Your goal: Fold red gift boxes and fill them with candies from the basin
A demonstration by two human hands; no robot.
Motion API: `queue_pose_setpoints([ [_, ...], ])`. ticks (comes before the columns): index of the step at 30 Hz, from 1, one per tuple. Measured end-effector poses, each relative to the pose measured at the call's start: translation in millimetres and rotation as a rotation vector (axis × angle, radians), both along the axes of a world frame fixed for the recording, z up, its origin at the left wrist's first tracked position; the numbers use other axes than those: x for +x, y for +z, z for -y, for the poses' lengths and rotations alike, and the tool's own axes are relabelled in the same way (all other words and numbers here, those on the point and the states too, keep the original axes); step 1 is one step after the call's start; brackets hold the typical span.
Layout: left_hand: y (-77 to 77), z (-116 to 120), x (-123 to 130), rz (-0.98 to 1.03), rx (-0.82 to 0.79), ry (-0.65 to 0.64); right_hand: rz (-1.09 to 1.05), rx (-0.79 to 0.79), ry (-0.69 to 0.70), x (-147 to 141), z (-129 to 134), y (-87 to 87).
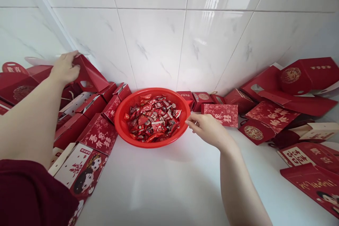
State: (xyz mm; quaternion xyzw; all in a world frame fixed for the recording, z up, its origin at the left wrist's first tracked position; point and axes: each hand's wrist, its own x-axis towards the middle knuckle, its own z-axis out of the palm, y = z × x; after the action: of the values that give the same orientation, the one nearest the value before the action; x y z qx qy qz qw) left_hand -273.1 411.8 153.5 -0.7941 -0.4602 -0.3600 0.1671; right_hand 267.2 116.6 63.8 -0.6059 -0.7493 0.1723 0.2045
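My left hand (66, 66) reaches to the back left, with its fingers and thumb closed on the top edge of a dark red paper gift box (94, 74) that has a cut-out handle hole. In the middle stands a red plastic basket (122, 132) with a perforated wall, heaped with red-wrapped candies (155, 118). At the basket's right rim is my right hand (208, 127), thumb and fingertips pinched together. What sits between those fingers, if anything, is too small to tell.
Several red gift boxes (97, 134) line the left side. More boxes and flat packets (274, 114) are piled at the right, and a patterned red box (221, 114) lies behind my right hand. White tiled wall (153, 42) rises behind the white tabletop (156, 187).
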Motion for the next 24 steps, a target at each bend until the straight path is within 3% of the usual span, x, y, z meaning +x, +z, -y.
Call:
queue_pose_setpoints([
  [5, 3.6, 14.1, 3.3, 0.085, -0.059, 0.170, -0.014, 0.005, 0.010, 0.3, -0.2, -1.3],
  [11, 27.7, 44.3, 48.7, 0.244, 0.037, 0.220, -0.019, 0.022, 0.025, 1.3, 2.5, 1.0],
  [16, 60.8, 65.5, 110.9, 0.188, 0.122, 0.127, -0.004, 0.018, 0.034, 3.6, 7.9, 4.1],
  [19, 75.4, 82.1, 160.9, 0.105, 0.167, -0.004, 0.018, -0.045, 0.050, 6.1, 10.0, 2.1],
  [22, 77.2, 108.3, 219.8, -0.030, 0.228, -0.111, 0.013, -0.164, 0.101, 14.5, 11.7, 1.5],
  [24, 68.8, 131.3, 259.7, -0.090, 0.198, -0.163, -0.015, -0.201, 0.111, 26.5, 14.4, 4.0],
])
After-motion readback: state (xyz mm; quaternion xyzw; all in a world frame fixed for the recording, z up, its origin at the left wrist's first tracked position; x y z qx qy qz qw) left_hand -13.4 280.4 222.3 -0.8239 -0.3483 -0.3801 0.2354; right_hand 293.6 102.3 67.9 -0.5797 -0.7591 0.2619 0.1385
